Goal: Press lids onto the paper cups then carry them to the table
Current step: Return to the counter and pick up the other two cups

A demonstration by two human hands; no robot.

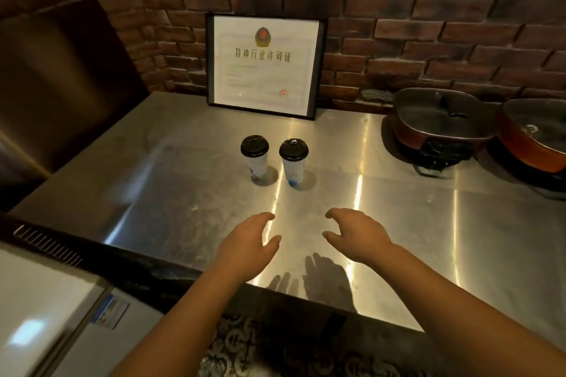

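**Both cups lidded, both hands empty and short of them**

Your two paper cups stand upright on the steel desk [398, 223], side by side and just apart, each with a black lid already seated on its rim. The left cup [256, 159] and the right cup [293, 164] sit in front of the framed certificate [263, 64] that leans on the brick wall, with the two covered pans [441, 119] well off to the right.

Your left hand [251, 242] and right hand [355, 236] hover over the near part of the desk, fingers spread and curled, thumbs apart from the fingers, holding nothing. Neither touches a cup.

The relation that matters: the cups lie straight ahead of your hands, further back on the desk, and their long axes run vertically. The left cup is roughly in line with your left hand. The right cup sits between your hands, closer to the left hand's line than to the right's, so your right hand would need to angle inward to reach it.

The lids look pressed down, though from this height you cannot tell whether they are fully snapped on. If they are, the carrying step is what remains. Wrap each cup around its side wall rather than by the lid, and watch the narrow gap between them, since a finger entering it could tip the neighbour
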